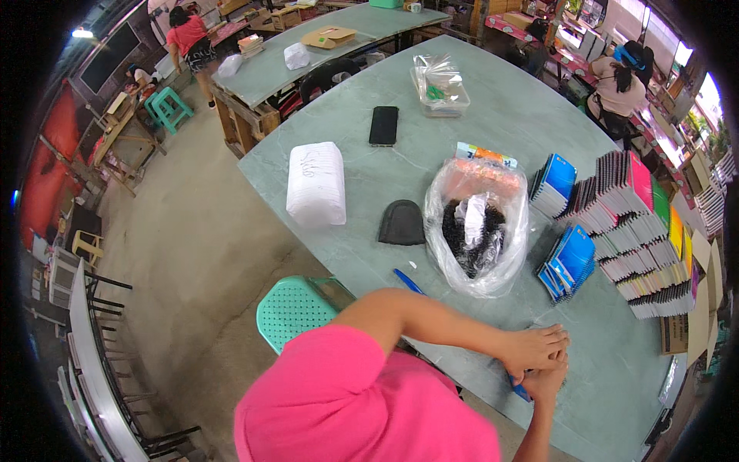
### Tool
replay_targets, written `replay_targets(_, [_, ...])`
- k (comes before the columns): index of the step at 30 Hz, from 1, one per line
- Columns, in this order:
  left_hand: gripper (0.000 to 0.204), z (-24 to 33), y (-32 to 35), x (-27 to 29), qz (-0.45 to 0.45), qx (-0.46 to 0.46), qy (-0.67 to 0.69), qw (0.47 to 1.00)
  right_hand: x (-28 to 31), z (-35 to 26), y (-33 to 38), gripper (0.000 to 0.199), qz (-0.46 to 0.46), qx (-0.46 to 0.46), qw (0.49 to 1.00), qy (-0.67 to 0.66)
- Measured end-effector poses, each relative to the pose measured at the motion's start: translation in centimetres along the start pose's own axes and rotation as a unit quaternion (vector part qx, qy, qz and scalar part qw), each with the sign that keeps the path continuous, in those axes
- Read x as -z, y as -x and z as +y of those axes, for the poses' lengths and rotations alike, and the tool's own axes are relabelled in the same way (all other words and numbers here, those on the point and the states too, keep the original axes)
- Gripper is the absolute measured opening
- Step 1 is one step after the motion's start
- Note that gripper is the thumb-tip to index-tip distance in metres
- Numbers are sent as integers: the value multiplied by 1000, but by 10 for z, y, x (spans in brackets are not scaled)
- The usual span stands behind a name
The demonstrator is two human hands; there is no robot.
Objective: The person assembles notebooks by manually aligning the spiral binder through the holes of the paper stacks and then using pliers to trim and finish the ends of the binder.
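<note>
At the table's near right edge my two hands are together over a small blue notebook, of which only a blue corner shows. My left hand reaches across from the left, its fingers bent over my right hand and its thumb down by the blue corner. My right hand comes up from below and grips the notebook from beneath; its fingers are mostly hidden. Beyond them, blue spiral notebooks lie in a small stack. A clear plastic bag holds black coils and a white strip.
Tall stacks of spiral notebooks stand at the right, beside a cardboard box. A blue pen, dark curved pad, white wrapped bundle, phone and clear tub lie on the table. A green stool stands left.
</note>
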State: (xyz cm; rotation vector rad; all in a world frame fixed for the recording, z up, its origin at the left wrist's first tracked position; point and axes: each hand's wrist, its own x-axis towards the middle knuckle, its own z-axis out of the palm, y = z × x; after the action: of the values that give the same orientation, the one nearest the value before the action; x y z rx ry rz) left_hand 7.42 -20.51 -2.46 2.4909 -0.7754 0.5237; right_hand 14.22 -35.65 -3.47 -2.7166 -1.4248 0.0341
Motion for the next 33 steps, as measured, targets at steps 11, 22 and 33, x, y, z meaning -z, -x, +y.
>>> replay_targets(11, [115,-32,-38,-38,-206,139,46,967,3,59,137,60,135,-335,903,-232])
replay_targets(22, [122,-57,-4,-23,-78,139,617,770,-114,30,63,88,211,-172,447,-852])
replay_targets(33, [58,-47,-6,-24,43,363,751,550,-66,-58,14,134,350,-198,769,-497])
